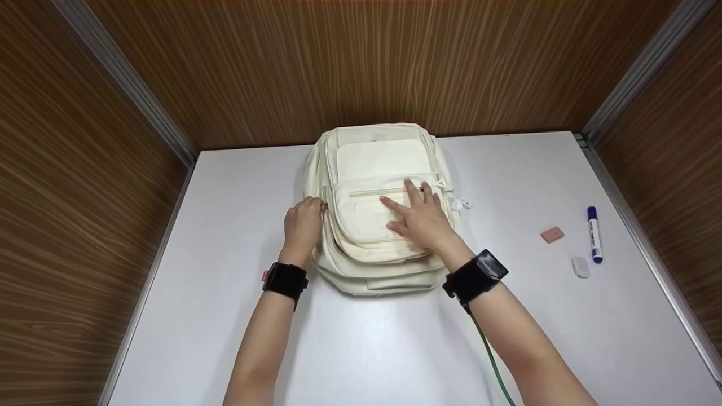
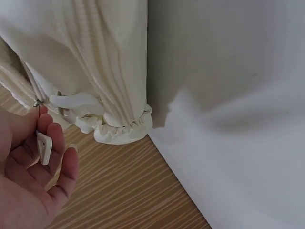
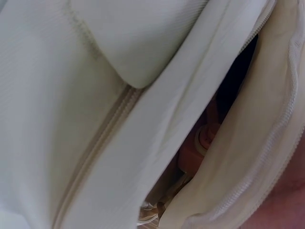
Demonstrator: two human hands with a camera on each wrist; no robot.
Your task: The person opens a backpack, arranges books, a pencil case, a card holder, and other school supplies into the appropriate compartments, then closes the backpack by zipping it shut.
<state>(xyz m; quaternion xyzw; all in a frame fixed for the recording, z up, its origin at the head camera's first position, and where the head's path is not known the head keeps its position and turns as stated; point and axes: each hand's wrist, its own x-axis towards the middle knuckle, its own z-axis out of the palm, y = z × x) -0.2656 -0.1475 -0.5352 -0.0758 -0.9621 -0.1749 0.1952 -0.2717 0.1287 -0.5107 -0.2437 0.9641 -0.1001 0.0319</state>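
Note:
A cream backpack [image 1: 383,160] lies on the white table. At its left side my left hand [image 1: 303,226] pinches a zipper pull [image 2: 44,147] between thumb and fingers; the pull's pale tab hangs by the palm in the left wrist view. My right hand [image 1: 422,223] rests on the front pocket with its fingers spread, near a short horizontal zipper [image 1: 372,193]. In the right wrist view, a zipped compartment gapes along its teeth [image 3: 286,114], and a reddish-brown object [image 3: 191,155] shows inside. Part of the right hand appears at that view's lower right edge.
To the right on the table [image 1: 507,316] lie a small pinkish-orange block [image 1: 552,234], a small whitish piece [image 1: 580,267] and a blue-capped marker [image 1: 594,235]. Wood-patterned panels [image 1: 366,67] stand behind and at both sides. A green cable [image 1: 492,355] trails from the right wristband.

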